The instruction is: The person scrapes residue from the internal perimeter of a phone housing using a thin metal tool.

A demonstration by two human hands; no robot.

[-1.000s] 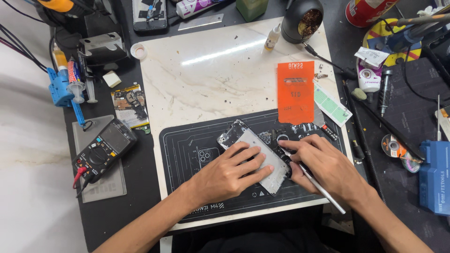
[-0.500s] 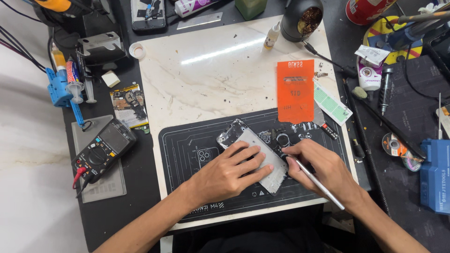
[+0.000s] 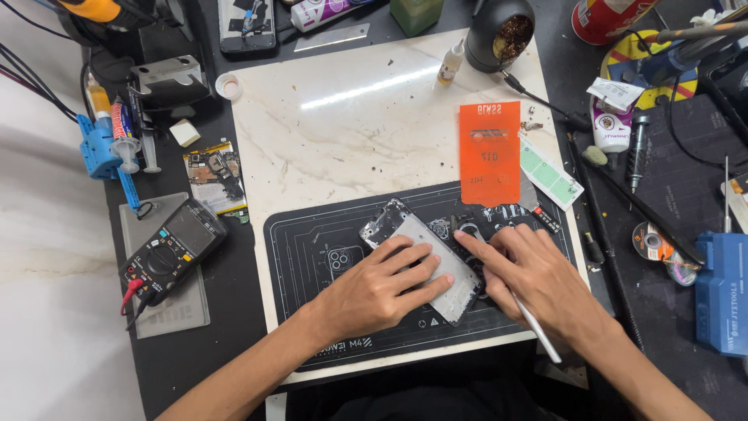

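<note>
An opened phone lies tilted on a black work mat, its grey inner plate facing up. My left hand rests flat on the phone and presses it down. My right hand sits at the phone's right edge, fingertips touching it, and grips a thin silver tool whose shaft runs back under the palm toward me. The tool's tip is hidden by my fingers. Small loose parts lie on the mat just beyond the fingers.
An orange card and a green strip lie on the marble board past the mat. A multimeter sits left, a circuit board above it. Bottles, a brass-wool holder and a blue box crowd the edges.
My right hand has shifted slightly left, closer against the phone's edge. My left hand stays pressed on the phone.
</note>
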